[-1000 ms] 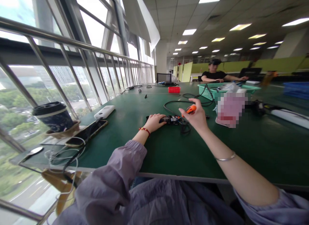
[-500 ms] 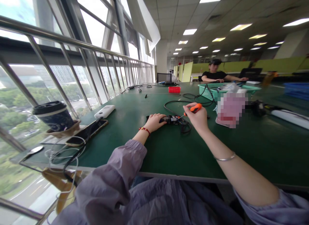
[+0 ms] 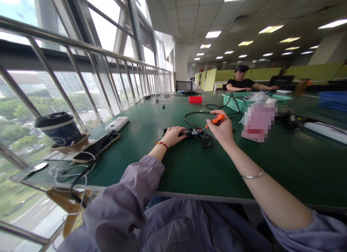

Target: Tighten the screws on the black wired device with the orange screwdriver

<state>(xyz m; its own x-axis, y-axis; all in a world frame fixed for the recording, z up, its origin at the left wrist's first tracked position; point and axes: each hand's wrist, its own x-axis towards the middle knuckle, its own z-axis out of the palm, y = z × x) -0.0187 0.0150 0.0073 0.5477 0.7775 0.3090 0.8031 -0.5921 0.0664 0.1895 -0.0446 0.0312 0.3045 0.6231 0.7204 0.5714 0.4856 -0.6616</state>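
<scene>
My left hand point(image 3: 174, 135) is closed over a black device with a cable point(image 3: 193, 133), pressing it against the green table point(image 3: 179, 165). The device's exact kind is too small to make out. In my right hand point(image 3: 222, 128) is a screwdriver point(image 3: 218, 118) with an orange handle, held at a slant. Its thin shaft points down and left, and its tip meets or nearly meets the device's right part. Black cable lies looped just right of the device and runs on toward the back.
Behind stand a small red basket point(image 3: 195, 100) and a green basket point(image 3: 230, 102) with items. A blurred pink object point(image 3: 258, 122) lies right. On the left are a paper cup point(image 3: 59, 129), a phone point(image 3: 97, 148), a white power bank point(image 3: 117, 124) and cables. A person point(image 3: 241, 80) sits across.
My right hand's fingers have shifted on the screwdriver handle, with the forefinger now lifted and stretched farther over it. My left hand and the device stay in place.
</scene>
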